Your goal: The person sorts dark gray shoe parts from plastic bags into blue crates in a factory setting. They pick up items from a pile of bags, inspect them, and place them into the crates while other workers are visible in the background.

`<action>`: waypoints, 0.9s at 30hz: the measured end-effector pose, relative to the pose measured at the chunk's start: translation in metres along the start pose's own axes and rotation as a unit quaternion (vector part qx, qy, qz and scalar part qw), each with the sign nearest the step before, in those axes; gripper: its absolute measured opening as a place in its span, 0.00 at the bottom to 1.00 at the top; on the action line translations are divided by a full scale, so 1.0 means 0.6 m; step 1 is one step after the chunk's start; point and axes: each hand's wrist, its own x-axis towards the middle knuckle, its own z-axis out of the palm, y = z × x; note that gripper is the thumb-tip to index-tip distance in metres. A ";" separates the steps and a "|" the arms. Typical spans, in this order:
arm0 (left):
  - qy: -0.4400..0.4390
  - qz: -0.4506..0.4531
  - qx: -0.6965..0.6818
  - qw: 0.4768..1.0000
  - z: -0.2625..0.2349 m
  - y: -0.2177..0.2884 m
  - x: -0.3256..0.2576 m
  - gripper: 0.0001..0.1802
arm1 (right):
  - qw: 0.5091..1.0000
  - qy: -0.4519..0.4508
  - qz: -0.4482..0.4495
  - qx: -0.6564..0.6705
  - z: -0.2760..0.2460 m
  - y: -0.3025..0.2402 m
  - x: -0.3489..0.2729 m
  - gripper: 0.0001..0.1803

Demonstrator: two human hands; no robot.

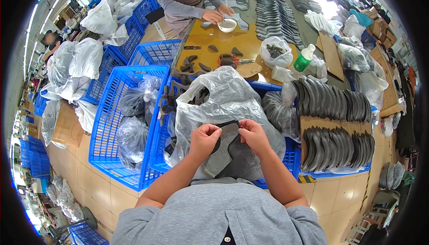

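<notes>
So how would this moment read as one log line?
left hand: pinching flat grey shaped fabric piece | right hand: pinching same piece | below: clear plastic bag in blue plastic crate

- Wearer seen from above: grey short-sleeved top, plain weave, soft folds across the chest and both shoulders.
- Neckline: a lighter grey band at the upper edge of the top, lying flat.
- Small dark fitting with a pale dot at the lower centre of the chest, partly cut off by the picture's edge; its kind cannot be told.
- Sleeves end above the elbows; both forearms bare.
- Left hand (204, 138) and right hand (253, 135): bare, no gloves, no rings or watch visible.
- No wristbands or straps on either wrist.
</notes>
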 end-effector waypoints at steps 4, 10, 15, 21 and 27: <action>-0.003 0.005 0.006 1.000 0.000 0.002 0.000 0.06 | 1.000 0.000 -0.001 -0.008 0.001 -0.002 -0.001 0.11; 0.000 0.007 0.005 1.000 0.001 0.003 0.000 0.06 | 1.000 0.004 -0.001 -0.021 0.002 -0.003 -0.002 0.11; 0.003 0.006 0.002 1.000 0.002 0.002 0.000 0.06 | 1.000 0.008 -0.007 -0.023 0.003 -0.004 -0.002 0.11; 0.003 0.010 0.007 1.000 0.002 0.003 0.000 0.06 | 0.999 0.019 -0.010 -0.036 0.005 -0.005 -0.003 0.11; 0.002 0.014 0.007 1.000 0.002 0.003 0.000 0.05 | 0.999 0.024 -0.013 -0.037 0.008 -0.007 -0.004 0.11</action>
